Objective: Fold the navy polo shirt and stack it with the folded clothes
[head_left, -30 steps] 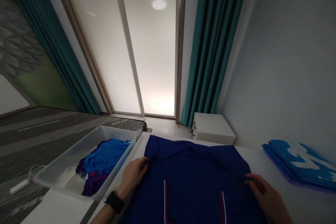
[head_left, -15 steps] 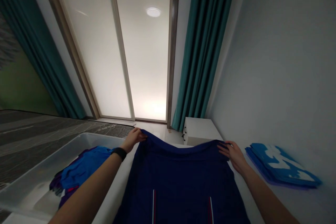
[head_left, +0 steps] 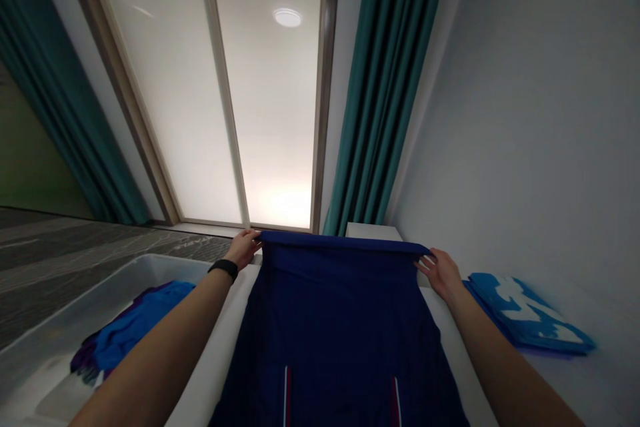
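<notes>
A dark navy garment with two thin red-and-white stripes near its bottom lies stretched lengthwise on the white table. My left hand, a black band on its wrist, pinches the far left corner of the garment. My right hand grips the far right corner. Between them the far edge is pulled taut and straight, close to the table's far end.
A clear plastic bin with blue and purple clothes stands left of the table. A folded blue-and-white stack lies at the right by the wall. Teal curtains flank a frosted sliding door; a white cabinet stands beyond the table.
Both arms have reached forward, drawing the garment's far edge away from me and pulling it straight. The view has tilted up and turned slightly.
</notes>
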Motion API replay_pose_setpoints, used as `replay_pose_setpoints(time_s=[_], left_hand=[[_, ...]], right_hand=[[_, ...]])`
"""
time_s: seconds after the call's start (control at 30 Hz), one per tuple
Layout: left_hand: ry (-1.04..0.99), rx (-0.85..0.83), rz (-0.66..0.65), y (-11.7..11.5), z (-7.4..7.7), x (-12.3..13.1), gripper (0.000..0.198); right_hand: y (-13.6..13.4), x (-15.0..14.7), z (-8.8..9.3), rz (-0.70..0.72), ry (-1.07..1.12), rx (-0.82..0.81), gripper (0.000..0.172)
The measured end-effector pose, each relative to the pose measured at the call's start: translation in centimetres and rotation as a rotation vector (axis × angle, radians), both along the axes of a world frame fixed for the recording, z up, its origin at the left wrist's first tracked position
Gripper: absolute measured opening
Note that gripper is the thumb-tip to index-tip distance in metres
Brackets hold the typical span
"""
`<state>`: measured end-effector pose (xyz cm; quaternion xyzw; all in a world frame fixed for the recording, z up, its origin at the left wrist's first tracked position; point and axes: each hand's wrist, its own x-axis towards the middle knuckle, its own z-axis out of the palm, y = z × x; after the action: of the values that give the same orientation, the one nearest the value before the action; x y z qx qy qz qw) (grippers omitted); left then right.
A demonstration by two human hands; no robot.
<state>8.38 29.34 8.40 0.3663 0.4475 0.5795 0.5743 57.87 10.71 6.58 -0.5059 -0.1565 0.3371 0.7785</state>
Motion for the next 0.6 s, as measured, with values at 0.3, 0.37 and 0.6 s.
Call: replay_pose_setpoints(time_s=[0.3,0.37,0.6], left_hand=[[0.04,0.11,-0.031,1.6,0.7,1.5,0.026],[0.071,0.105,-0.018,1.5,0.4,1.8,0.026],[0.269,0.029,0.001,-1.7,-1.0,0.8,0.019]], right_hand=[[-1.0,-0.3,-0.2,-0.028,0.006,0.067,0.023],[-1.2,-0.5,-0.5,-0.029,0.001,0.046,0.022],[-3.4,-2.0,-2.9,-0.02,-0.099,-0.125,0.026]])
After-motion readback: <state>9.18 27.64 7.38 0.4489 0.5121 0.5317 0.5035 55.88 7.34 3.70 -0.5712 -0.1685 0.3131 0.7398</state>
